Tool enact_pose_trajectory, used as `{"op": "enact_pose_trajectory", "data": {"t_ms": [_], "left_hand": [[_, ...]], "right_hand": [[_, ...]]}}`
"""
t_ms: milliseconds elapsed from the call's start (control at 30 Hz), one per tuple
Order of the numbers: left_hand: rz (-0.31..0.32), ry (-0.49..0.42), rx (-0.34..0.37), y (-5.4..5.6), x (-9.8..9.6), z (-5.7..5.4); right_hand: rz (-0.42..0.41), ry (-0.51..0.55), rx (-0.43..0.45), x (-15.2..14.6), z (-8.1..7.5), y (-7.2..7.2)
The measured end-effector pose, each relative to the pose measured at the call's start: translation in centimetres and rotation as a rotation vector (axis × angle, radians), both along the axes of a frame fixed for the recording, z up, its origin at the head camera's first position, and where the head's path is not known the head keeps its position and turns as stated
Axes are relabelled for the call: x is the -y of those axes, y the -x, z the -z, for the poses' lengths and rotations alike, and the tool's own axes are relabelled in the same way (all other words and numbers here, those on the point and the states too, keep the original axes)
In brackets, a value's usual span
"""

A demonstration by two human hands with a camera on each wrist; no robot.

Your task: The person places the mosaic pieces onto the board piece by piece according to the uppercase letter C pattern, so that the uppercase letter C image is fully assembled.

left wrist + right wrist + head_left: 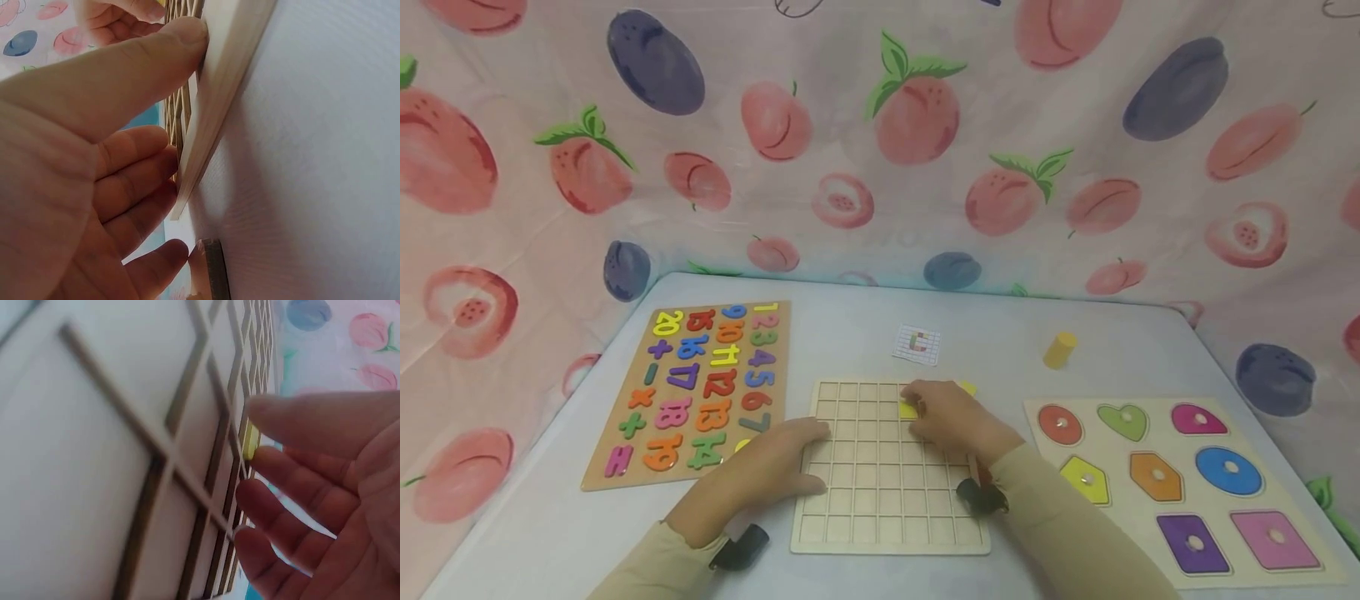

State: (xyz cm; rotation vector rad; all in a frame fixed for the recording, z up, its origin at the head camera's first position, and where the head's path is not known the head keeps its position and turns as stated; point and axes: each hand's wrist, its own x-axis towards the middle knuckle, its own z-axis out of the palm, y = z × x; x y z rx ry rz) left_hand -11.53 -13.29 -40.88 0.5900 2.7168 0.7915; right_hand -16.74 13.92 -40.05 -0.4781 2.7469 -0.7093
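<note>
Head view: left hand [771,467], fingers apart, is touching the likely lightweight, stiff board [880,475], best held edgewise; right hand [953,418], grip unclear.

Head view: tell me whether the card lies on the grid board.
No, the card lies on the table, beyond the grid board.

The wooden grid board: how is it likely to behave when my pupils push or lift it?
The wooden grid board probably stays stiff, given its thick edge in the left wrist view. Pushed, it would likely slide rather than tip, lying broad and low on the table.
</note>
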Motion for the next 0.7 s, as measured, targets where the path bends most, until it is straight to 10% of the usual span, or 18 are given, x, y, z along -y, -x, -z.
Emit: {"op": "enact_pose_trajectory", "data": {"t_ms": [700], "left_hand": [[0.002, 0.001, 0.018, 0.1, -0.1, -0.2]], "right_hand": [[0.109, 0.049, -0.024, -7.0, -2.9, -0.5]]}}
